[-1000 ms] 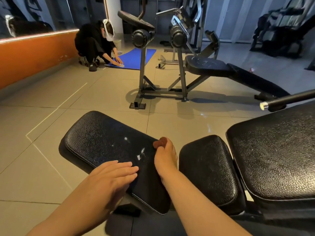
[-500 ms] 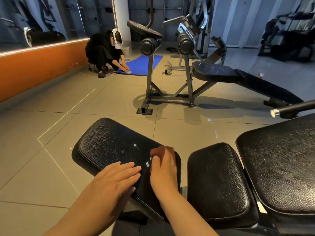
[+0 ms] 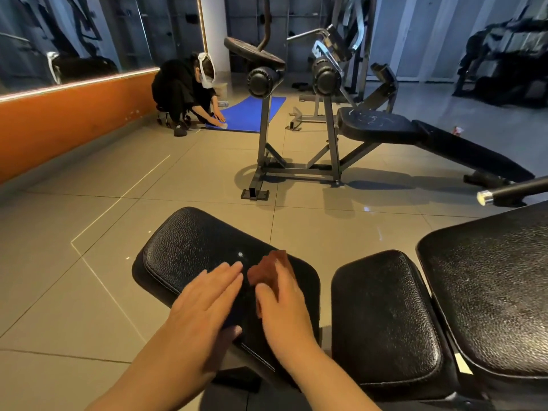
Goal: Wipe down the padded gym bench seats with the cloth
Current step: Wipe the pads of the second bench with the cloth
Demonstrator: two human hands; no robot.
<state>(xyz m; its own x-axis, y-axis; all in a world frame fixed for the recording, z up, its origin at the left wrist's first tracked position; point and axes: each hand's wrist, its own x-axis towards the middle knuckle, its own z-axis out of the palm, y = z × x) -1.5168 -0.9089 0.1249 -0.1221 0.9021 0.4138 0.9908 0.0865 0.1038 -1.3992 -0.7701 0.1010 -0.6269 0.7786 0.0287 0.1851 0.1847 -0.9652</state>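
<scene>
Two grips on one bench pad (image 3: 184, 247), lower centre.
Left grip (image 3: 204, 304) lies flat, likely steadying it; right grip (image 3: 284, 315), fingers straight, presses the brown cloth (image 3: 267, 269) to wipe.

No readable text anywhere; only illegible pale scribbles on the far bench seat (image 3: 374, 126)
</scene>
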